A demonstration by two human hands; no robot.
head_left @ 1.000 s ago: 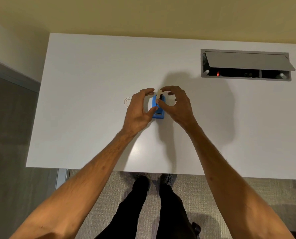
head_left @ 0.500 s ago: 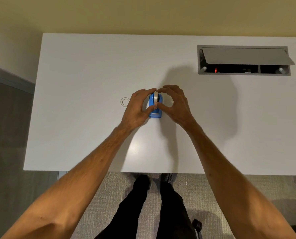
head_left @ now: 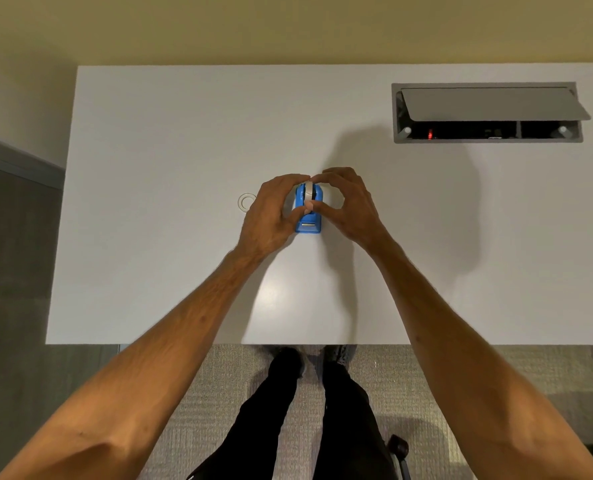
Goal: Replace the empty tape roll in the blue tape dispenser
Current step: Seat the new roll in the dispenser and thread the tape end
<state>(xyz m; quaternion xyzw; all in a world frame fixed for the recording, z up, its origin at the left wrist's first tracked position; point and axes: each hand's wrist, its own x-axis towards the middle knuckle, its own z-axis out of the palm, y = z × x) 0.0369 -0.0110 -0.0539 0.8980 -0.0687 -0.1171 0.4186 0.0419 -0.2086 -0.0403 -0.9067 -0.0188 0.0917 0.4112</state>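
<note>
A small blue tape dispenser [head_left: 308, 224] stands on the white desk [head_left: 170, 140], its cutter end toward me. A pale tape roll [head_left: 309, 191] sits edge-up in the dispenser's slot. My left hand [head_left: 269, 213] wraps the dispenser's left side, with index finger at the top and thumb at the roll's near edge. My right hand [head_left: 352, 206] mirrors it on the right side, with fingertips meeting the left ones over the roll. A clear empty tape core [head_left: 247, 201] lies flat on the desk just left of my left hand.
An open grey cable hatch [head_left: 488, 112] with a raised flap and a red light inside is set into the desk at the back right. The desk's near edge runs above my legs and shoes. A chair caster shows on the carpet at bottom right.
The roll, held above the dispenser a second ago, has come down into the slot. Both hands have closed in around the dispenser.
</note>
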